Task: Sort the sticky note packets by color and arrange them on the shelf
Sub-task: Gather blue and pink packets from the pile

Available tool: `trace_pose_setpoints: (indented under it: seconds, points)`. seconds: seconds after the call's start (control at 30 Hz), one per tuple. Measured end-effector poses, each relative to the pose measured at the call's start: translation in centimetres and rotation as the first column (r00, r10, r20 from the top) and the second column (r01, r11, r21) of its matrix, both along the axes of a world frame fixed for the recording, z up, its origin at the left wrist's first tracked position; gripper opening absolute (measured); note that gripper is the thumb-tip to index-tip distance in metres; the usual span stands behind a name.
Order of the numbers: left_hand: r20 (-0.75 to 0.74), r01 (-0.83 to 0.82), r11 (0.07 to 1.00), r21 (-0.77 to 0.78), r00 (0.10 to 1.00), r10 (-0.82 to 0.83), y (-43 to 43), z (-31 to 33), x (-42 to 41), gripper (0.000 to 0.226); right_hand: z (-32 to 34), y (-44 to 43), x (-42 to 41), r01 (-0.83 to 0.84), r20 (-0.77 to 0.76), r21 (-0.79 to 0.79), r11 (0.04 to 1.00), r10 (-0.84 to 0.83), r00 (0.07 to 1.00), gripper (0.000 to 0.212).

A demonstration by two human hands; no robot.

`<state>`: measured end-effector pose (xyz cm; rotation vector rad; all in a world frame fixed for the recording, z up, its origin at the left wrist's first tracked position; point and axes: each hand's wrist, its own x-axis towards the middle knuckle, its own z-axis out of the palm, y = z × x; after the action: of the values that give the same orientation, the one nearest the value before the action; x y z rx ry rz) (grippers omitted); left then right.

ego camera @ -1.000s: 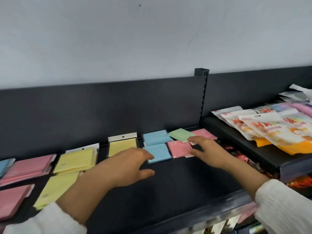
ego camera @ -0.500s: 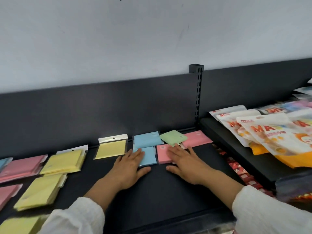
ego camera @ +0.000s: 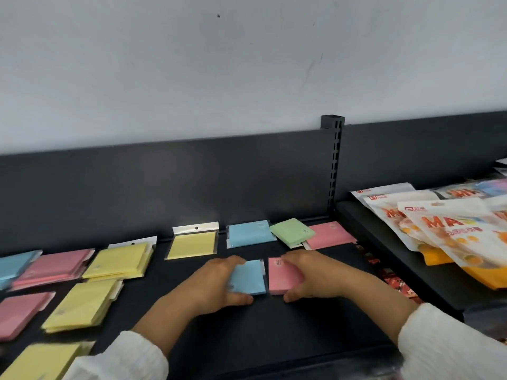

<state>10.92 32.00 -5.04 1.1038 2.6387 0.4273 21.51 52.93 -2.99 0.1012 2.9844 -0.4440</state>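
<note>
My left hand grips a blue sticky note packet by its left side, fingers above and thumb below. My right hand grips a pink packet from the right in the same way. Both packets lie flat on the black shelf, side by side and almost touching. Behind them along the back lie a yellow packet, another blue packet, a green packet and a pink packet.
On the left lie stacks of yellow packets, pink packets and a blue packet. A raised shelf on the right carries snack bags. A slotted upright post divides the back panel.
Both hands reached to the back, landed on the blue and pink packets, then drew them toward the front of the shelf, where they now hold them.
</note>
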Motion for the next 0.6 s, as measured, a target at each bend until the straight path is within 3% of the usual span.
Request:
trace_pose_setpoints:
  seconds: [0.2,0.4,0.6]
  points:
    - [-0.093,-0.072,0.997,0.034,0.993,0.075,-1.4,0.4,0.4,0.103,0.6,0.1,0.0,0.057,-0.081,-0.034,0.998,-0.059,0.995,0.105]
    - [-0.364,-0.078,0.973,0.219,0.918,0.156,-3.3,2.6,0.4,0.074,1.8,-2.0,-0.8,-0.041,-0.250,-0.091,0.995,0.017,0.968,0.099]
    - [-0.481,-0.137,0.967,0.214,0.847,0.227,-6.8,4.2,0.4,0.089,2.4,-5.0,-2.2,-0.127,-0.321,-0.112,0.986,0.085,0.943,0.096]
